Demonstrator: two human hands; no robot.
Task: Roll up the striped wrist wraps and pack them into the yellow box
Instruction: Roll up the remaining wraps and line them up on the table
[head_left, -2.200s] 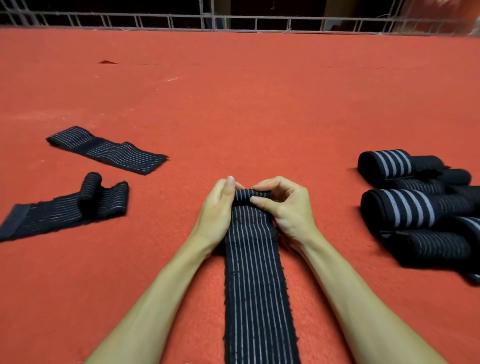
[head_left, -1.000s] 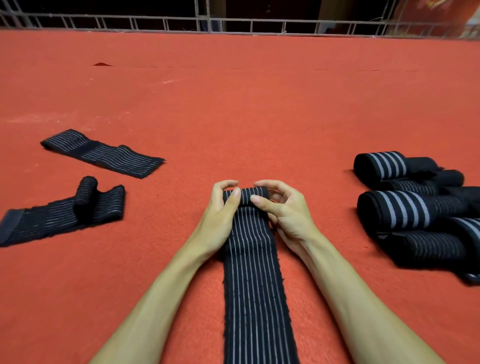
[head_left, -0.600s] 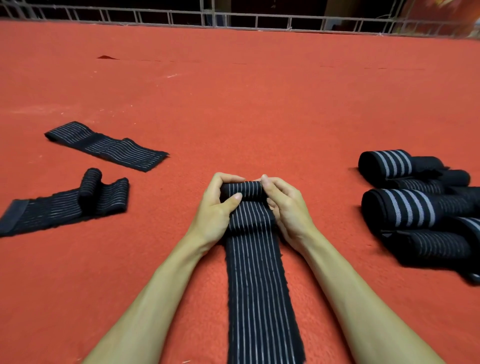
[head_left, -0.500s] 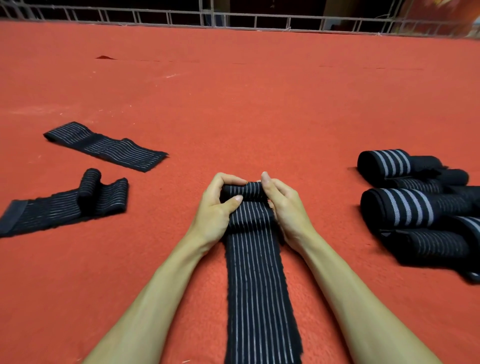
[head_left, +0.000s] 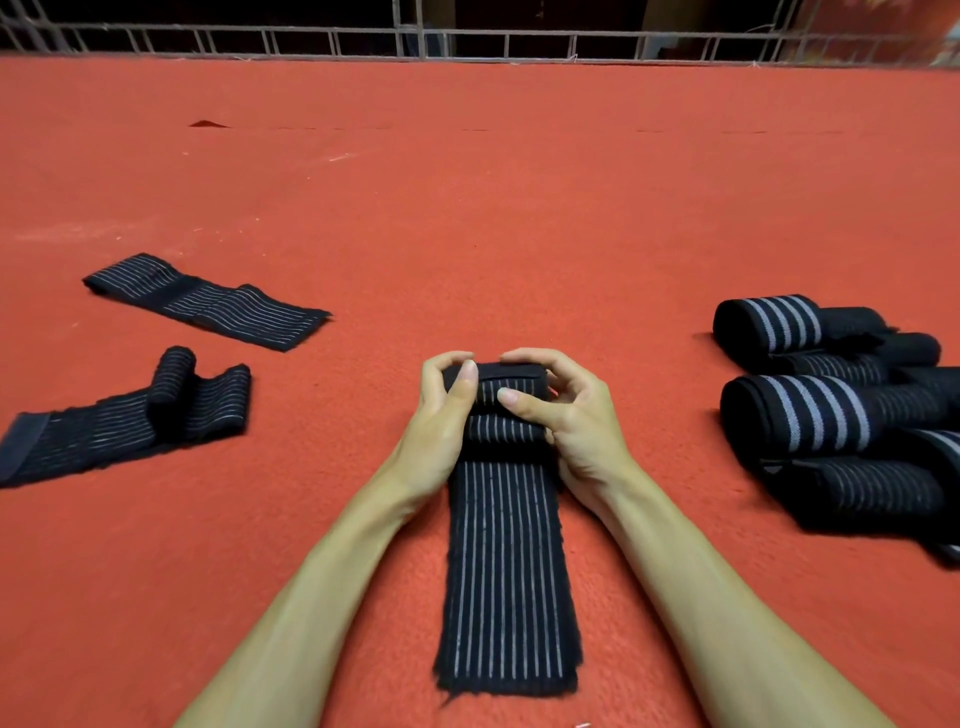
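A black wrist wrap with thin white stripes (head_left: 506, 582) lies lengthwise on the red mat in front of me, its far end rolled into a small coil. My left hand (head_left: 441, 415) and my right hand (head_left: 566, 415) both pinch that coil from its two sides, thumbs on top. The flat tail runs toward me and its near end shows in full. Two unrolled wraps lie at the left, one flat (head_left: 208, 301) and one partly curled (head_left: 124, 421). Several rolled wraps (head_left: 826, 410) are piled at the right. No yellow box is in view.
The red mat (head_left: 519, 218) stretches far ahead to a metal railing (head_left: 467, 44) along its back edge. A small dark scrap (head_left: 205, 123) lies on the mat far back on the left.
The coil at the wrap's far end has grown thicker under my fingers, and the flat tail has shortened, its near end drawn into view.
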